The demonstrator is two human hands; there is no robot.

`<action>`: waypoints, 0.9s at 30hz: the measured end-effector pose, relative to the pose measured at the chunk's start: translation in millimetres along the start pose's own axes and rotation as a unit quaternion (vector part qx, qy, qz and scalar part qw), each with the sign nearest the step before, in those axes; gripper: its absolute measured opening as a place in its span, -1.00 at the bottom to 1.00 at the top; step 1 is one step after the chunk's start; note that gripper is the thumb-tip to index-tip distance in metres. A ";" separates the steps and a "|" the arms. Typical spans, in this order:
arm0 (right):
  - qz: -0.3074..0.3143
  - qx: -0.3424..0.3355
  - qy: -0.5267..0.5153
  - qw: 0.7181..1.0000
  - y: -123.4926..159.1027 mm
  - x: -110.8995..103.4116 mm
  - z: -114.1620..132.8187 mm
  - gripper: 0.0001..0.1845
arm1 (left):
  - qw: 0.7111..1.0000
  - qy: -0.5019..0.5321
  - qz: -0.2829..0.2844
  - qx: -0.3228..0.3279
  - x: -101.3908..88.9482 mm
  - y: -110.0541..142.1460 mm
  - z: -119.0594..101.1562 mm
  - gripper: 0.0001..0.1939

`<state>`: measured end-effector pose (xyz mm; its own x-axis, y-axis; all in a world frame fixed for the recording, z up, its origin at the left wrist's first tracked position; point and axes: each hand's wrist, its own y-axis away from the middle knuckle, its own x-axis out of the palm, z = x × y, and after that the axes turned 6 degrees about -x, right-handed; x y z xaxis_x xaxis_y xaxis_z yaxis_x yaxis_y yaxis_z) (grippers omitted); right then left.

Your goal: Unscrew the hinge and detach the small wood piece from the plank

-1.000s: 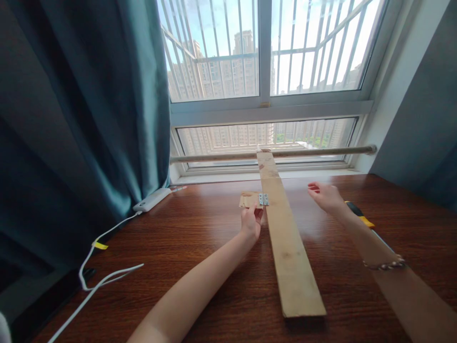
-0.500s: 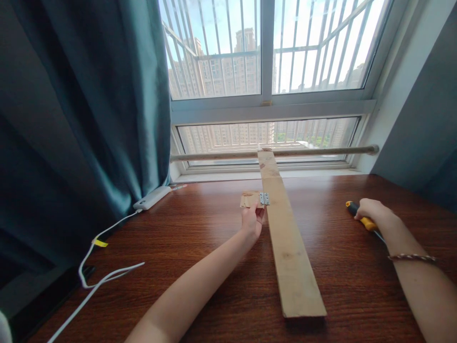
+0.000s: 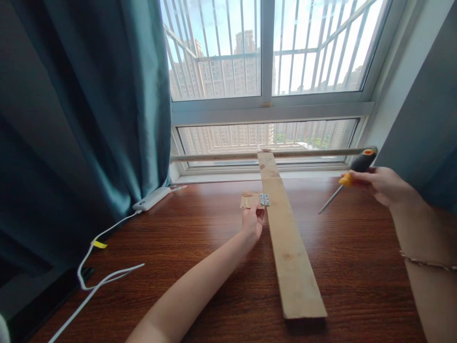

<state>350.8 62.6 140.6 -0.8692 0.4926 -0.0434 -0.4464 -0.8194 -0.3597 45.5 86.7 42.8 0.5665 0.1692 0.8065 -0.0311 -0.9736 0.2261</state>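
My left hand [image 3: 254, 223] grips the near edge of a small wooden piece [image 3: 250, 200], fingers closed on it. A metal hinge [image 3: 264, 199] spans from this piece to the left edge of a long wooden board [image 3: 291, 243]. On the right, my right hand [image 3: 387, 186] holds a screwdriver [image 3: 361, 162] with a black and yellow handle. The screwdriver is raised, its metal shaft slanting down and left, the tip apart from the board.
The board's far end meets a horizontal rail [image 3: 217, 156] before the window. A white power strip [image 3: 153, 198] with a white cable [image 3: 103, 281] lies on the brown tabletop [image 3: 200, 228] at left, beside a dark curtain [image 3: 143, 95].
My right hand has lifted the screwdriver off the tabletop and swung it round, so its shaft now points down and left. My left hand has stayed in place.
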 end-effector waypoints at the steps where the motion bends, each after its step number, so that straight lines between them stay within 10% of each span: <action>1: 0.026 0.010 -0.099 0.995 5.2 11.2 14.5 -0.95 | 1.000 -0.001 0.002 0.001 0.2 0.3 0.0 -0.86; 5: 0.012 -0.004 -0.274 0.962 22.2 66.2 42.1 -0.81 | 1.000 -0.010 0.010 0.005 -0.4 -1.0 0.9 -0.88; 11: -0.035 0.024 -0.268 0.962 28.4 122.8 17.7 -0.69 | 1.000 -0.021 -0.002 -0.003 -0.4 -2.8 0.3 -0.83; 27: -0.029 0.020 -0.190 0.981 44.3 138.8 3.9 -0.62 | 0.999 -0.021 -0.044 0.002 1.6 -4.2 4.1 -0.84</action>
<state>209.5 93.6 122.3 -0.8553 0.4006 0.3286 -0.4989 -0.8080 -0.3135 49.9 90.4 40.8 0.6001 0.2484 0.7603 0.0242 -0.9558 0.2931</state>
